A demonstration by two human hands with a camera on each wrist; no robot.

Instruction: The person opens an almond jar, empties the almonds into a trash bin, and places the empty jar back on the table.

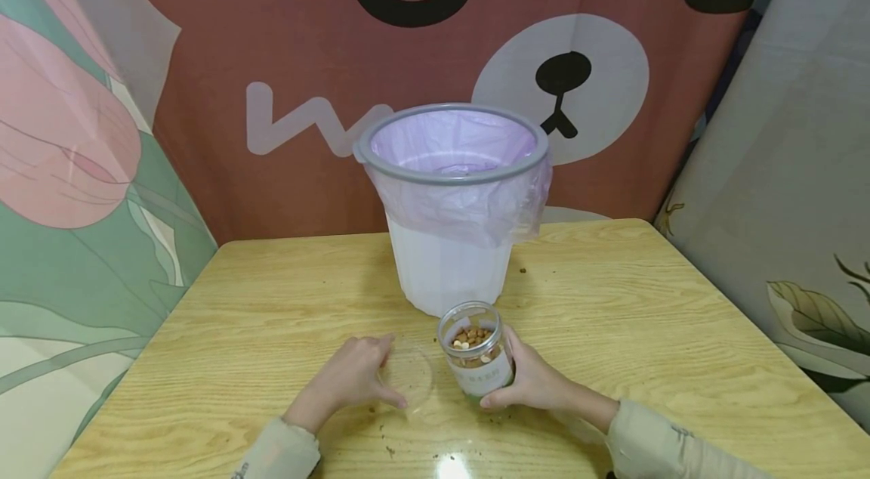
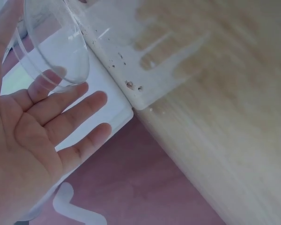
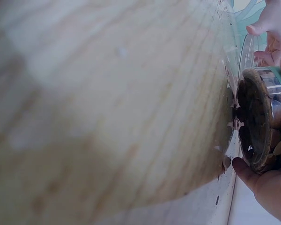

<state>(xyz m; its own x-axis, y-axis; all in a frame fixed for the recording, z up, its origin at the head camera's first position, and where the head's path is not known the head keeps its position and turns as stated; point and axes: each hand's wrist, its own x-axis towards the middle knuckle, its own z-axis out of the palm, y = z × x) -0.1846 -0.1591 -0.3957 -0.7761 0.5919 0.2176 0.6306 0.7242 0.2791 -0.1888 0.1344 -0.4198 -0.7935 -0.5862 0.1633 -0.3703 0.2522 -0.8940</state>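
Observation:
My right hand (image 1: 526, 381) grips a clear open-topped jar (image 1: 481, 369) with a pale label and a green band low down. Brown nut-like pieces and a few pale ones (image 1: 470, 339) fill part of it. In the right wrist view the jar's base (image 3: 255, 122) is close over the table. To its left, my left hand (image 1: 356, 373) has thumb and index finger at the rim of a round clear lid (image 1: 411, 377), which lies flat near the tabletop. The left wrist view shows the lid (image 2: 56, 42) by the thumb, the other fingers (image 2: 79, 112) loosely extended.
A white bin (image 1: 448, 267) with a grey rim and a purple liner bag stands behind the jar on the wooden table (image 1: 272, 305). Dark crumbs (image 1: 390, 452) dot the table near the hands. Printed curtains (image 1: 306, 26) hang behind and on both sides.

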